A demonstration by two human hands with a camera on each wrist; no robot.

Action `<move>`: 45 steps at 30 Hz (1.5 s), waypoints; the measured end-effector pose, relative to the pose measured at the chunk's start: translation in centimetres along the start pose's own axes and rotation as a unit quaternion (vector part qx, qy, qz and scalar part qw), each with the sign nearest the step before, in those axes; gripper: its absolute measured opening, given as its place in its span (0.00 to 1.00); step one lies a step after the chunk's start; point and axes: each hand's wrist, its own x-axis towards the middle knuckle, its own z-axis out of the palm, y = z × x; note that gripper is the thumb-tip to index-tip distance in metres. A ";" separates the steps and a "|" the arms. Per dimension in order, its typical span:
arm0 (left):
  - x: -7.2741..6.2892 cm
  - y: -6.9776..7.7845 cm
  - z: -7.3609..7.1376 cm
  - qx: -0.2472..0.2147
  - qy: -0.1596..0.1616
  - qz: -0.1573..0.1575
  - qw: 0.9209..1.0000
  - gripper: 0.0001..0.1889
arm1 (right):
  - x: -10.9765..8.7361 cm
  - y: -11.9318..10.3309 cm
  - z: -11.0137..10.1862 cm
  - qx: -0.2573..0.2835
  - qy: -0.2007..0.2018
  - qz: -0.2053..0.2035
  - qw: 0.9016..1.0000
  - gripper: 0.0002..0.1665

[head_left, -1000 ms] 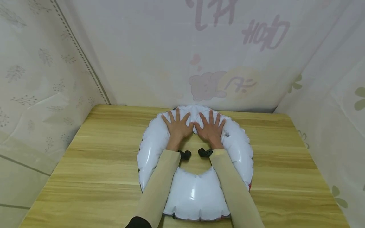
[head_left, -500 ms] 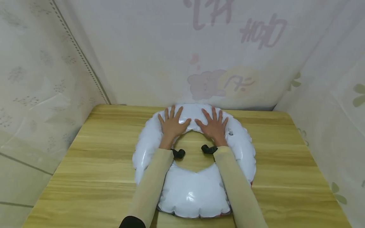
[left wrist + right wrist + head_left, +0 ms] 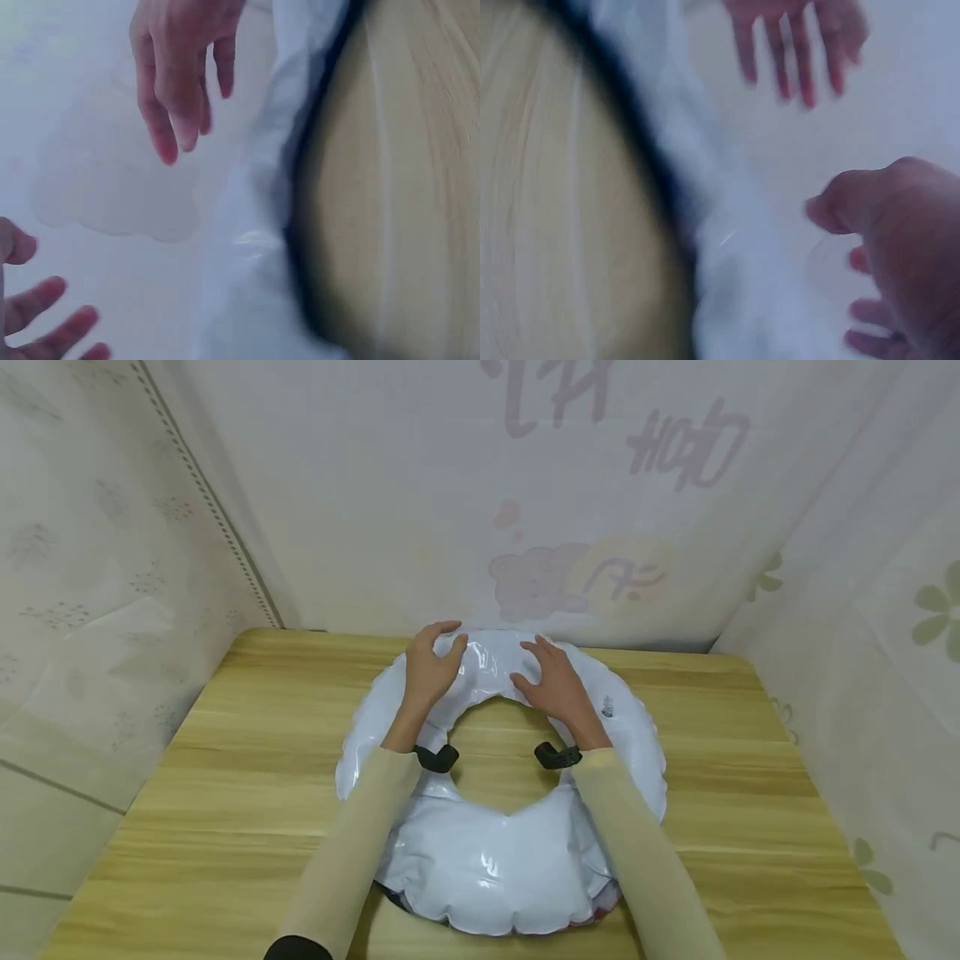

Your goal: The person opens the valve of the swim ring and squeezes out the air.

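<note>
A white inflated swim ring (image 3: 495, 860) lies on the wooden table, its near section creased at both sides. Over its far left part is my left hand (image 3: 431, 670), turned sideways with thumb and fingers apart. My right hand (image 3: 557, 683) hovers at the far right part, fingers bent loosely and thumb spread. Both wrist views show space between the fingers, and neither hand grips the ring. In the left wrist view the ring's edge (image 3: 247, 247) is blurred. A small clear valve (image 3: 607, 706) sticks up right of my right hand.
The wooden table (image 3: 750, 793) extends to both sides of the ring. Behind it hangs a pale printed curtain (image 3: 375, 510), close to the ring's far edge. Patterned side curtains flank the table. Black wrist cameras (image 3: 558, 755) sit on both wrists.
Both hands were spread flat on the ring's far part; they have moved apart and lifted, with fingers now bent. The pressed far section has puffed up, and the near part looks more creased.
</note>
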 end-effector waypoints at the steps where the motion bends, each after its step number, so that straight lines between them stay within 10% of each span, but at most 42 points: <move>1: -0.2 0.5 -0.7 -0.002 -0.011 0.007 1.000 0.18 | -0.6 -0.6 -0.6 0.007 -0.008 -0.003 1.000 0.39; 10: -4.3 3.9 -7.3 0.129 -0.181 0.068 0.973 0.27 | -8.3 -3.2 -5.3 -0.001 -0.029 -0.026 0.999 0.45; 19: -11.9 2.4 -11.0 0.331 -0.270 0.081 0.900 0.56 | -17.4 -2.6 -4.1 -0.124 -0.037 -0.002 0.992 0.71; 26: -14.1 -0.2 -11.7 0.406 -0.304 0.065 0.860 0.70 | -19.6 -0.5 -1.5 -0.171 -0.029 0.045 0.984 0.85; 34: -14.4 -1.7 -12.0 0.414 -0.320 0.063 0.850 0.72 | -20.4 2.3 -1.2 -0.171 -0.075 0.052 0.981 0.85; 45: -17.2 0.0 -12.7 0.355 -0.313 0.060 0.879 0.68 | -22.8 2.7 -2.5 -0.171 -0.078 0.021 0.982 0.92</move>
